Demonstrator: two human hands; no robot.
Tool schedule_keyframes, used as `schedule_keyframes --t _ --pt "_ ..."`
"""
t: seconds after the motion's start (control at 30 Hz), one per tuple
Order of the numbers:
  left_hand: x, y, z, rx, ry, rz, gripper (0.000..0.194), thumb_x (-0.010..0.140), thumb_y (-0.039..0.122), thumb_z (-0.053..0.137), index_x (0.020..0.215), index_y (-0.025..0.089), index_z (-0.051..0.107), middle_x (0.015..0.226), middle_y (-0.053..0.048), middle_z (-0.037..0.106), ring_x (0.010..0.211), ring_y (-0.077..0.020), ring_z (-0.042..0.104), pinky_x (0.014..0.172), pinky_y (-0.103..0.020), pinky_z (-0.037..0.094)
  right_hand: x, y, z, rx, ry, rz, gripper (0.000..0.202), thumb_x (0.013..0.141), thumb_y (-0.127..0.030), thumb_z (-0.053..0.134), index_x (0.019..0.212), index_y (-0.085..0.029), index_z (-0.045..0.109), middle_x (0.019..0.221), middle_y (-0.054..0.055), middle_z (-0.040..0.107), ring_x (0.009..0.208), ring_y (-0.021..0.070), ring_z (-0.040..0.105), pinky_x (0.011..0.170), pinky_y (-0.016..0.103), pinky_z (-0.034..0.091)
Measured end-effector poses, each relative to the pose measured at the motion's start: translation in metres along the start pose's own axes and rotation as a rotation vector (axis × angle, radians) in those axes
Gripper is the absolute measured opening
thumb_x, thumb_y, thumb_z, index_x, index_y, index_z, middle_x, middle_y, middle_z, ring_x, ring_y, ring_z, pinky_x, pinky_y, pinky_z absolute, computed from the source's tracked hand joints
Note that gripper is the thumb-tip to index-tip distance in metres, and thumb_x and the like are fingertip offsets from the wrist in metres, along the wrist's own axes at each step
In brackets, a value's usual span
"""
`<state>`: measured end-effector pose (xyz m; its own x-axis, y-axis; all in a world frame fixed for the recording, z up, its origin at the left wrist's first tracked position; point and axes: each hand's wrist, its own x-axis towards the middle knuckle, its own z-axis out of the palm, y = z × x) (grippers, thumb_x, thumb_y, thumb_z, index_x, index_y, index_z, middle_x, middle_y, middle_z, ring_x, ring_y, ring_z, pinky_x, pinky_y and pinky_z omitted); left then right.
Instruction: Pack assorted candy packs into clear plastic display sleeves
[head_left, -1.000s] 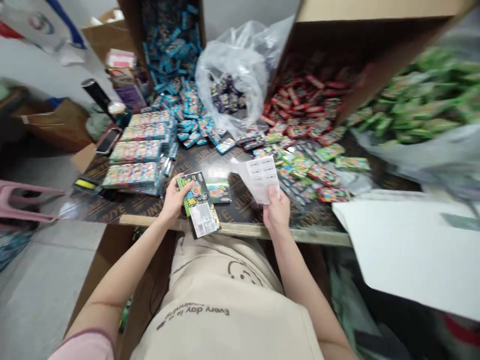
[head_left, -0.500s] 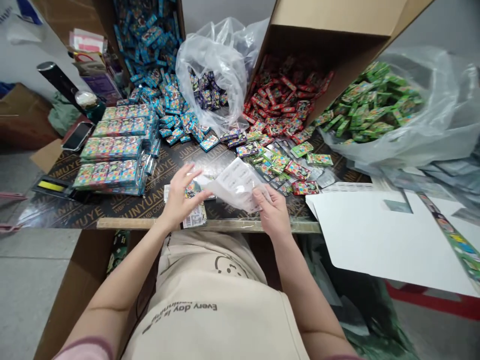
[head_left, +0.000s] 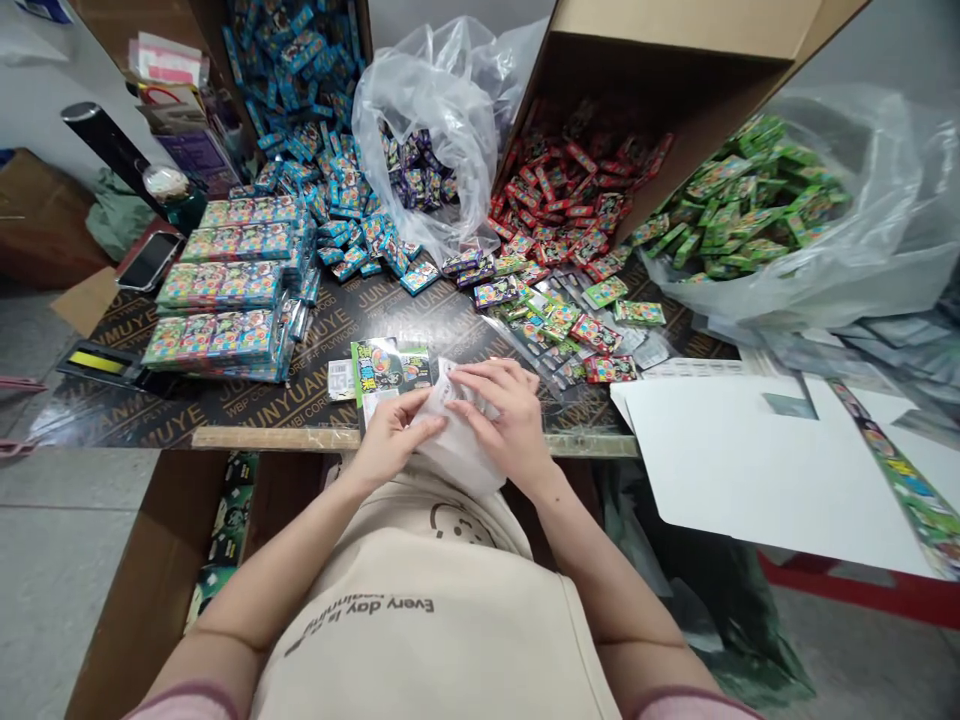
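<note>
At frame centre, I am watching the left hand and right hand holding the sheet; uneven pulling is risking a crease or tear.

I've set the blk/grn pack down at approx 10 o'clock from the white sheet, & my L hand now joins my R hand on that sheet, drawn twd 6 o'clock.

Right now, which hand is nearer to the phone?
Left. The left hand is right of the phone and closer to the body, with stacked packs between; the right hand is farther right, beyond the left. Both touch the thin white sheet.
</note>
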<state>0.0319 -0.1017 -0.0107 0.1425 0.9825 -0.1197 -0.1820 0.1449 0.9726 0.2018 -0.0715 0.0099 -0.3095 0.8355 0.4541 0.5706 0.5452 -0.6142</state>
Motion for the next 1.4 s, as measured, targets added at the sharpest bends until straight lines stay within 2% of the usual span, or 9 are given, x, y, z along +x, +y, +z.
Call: schedule_keyframes --t 0.17,0.27,0.4,0.5,0.67,0.83,0.97,1.1,1.4 --pt "-0.013 -0.008 -0.001 0.024 0.034 0.003 0.032 0.071 0.034 0.076 0.101 0.023 0.076 0.101 -0.005 0.073 0.089 -0.0215 0.064 0.078 -0.029 0.048 -0.001 0.004 0.014 0.182 -0.131 0.102 0.016 0.088 -0.037 0.062 0.085 -0.024 0.071 0.082 0.003 0.073 0.084 0.0217 0.062 0.082 0.040 0.042" --pt "-0.012 -0.010 -0.003 -0.026 0.106 -0.001 0.021 0.072 0.040 0.074 0.081 0.021 0.077 0.081 -0.004 0.072 0.073 -0.0168 0.061 0.069 -0.027 0.046 -0.003 0.001 0.016 0.207 -0.182 0.102 0.018 0.087 -0.038 0.063 0.079 -0.023 0.069 0.078 0.002 0.072 0.080 0.0205 0.061 0.079 0.038 0.041" --pt "-0.003 -0.009 -0.002 -0.100 0.207 -0.091 0.031 0.067 0.045 0.076 0.053 0.018 0.070 0.052 0.000 0.059 0.052 -0.0107 0.046 0.055 -0.025 0.037 -0.009 -0.002 0.021 0.128 -0.151 0.035 0.012 0.088 -0.032 0.064 0.080 -0.023 0.066 0.078 0.000 0.072 0.078 0.0194 0.061 0.082 0.039 0.036" --pt "0.000 -0.010 0.001 -0.106 0.241 -0.119 0.025 0.062 0.041 0.078 0.052 0.019 0.071 0.052 0.001 0.058 0.052 -0.0105 0.045 0.053 -0.025 0.034 -0.013 -0.003 0.027 0.041 -0.077 0.009 0.008 0.088 -0.027 0.062 0.080 -0.022 0.063 0.077 -0.001 0.071 0.078 0.0194 0.061 0.084 0.040 0.032" --pt "0.003 -0.018 0.003 -0.013 0.333 -0.034 0.024 0.067 0.038 0.072 0.051 0.020 0.069 0.055 0.000 0.060 0.056 -0.0130 0.047 0.055 -0.027 0.034 -0.017 -0.011 0.035 -0.054 0.022 -0.015 0.014 0.087 -0.017 0.058 0.074 -0.022 0.059 0.074 -0.002 0.069 0.076 0.0183 0.060 0.086 0.040 0.030" --pt "0.007 -0.027 0.000 -0.022 0.361 -0.042 0.031 0.068 0.042 0.072 0.049 0.018 0.064 0.050 0.003 0.050 0.051 -0.0103 0.039 0.052 -0.025 0.031 -0.013 -0.006 0.037 0.025 0.017 0.051 0.011 0.087 -0.027 0.061 0.077 -0.023 0.059 0.079 0.000 0.071 0.079 0.0198 0.062 0.086 0.039 0.033" --pt "0.007 -0.029 -0.002 -0.024 0.324 -0.046 0.035 0.070 0.045 0.072 0.052 0.017 0.063 0.052 0.003 0.047 0.052 -0.0094 0.039 0.052 -0.024 0.033 -0.007 0.005 0.036 0.129 -0.062 0.126 0.016 0.089 -0.034 0.059 0.078 -0.023 0.063 0.080 0.001 0.072 0.080 0.0213 0.063 0.082 0.039 0.037" --pt "0.008 -0.029 -0.002 -0.013 0.324 -0.023 0.037 0.072 0.044 0.073 0.051 0.016 0.062 0.051 0.004 0.045 0.052 -0.0088 0.037 0.051 -0.024 0.031 -0.006 0.008 0.038 0.110 -0.081 0.086 0.016 0.089 -0.029 0.059 0.075 -0.023 0.061 0.078 0.000 0.071 0.079 0.0205 0.062 0.084 0.039 0.034" --pt "0.017 -0.027 0.001 -0.066 0.371 -0.032 0.033 0.068 0.043 0.075 0.052 0.016 0.065 0.052 0.003 0.051 0.052 -0.0094 0.041 0.053 -0.024 0.035 -0.007 0.010 0.045 -0.015 0.022 -0.014 0.017 0.093 -0.025 0.054 0.077 -0.022 0.058 0.077 0.000 0.069 0.076 0.0183 0.060 0.082 0.037 0.033"
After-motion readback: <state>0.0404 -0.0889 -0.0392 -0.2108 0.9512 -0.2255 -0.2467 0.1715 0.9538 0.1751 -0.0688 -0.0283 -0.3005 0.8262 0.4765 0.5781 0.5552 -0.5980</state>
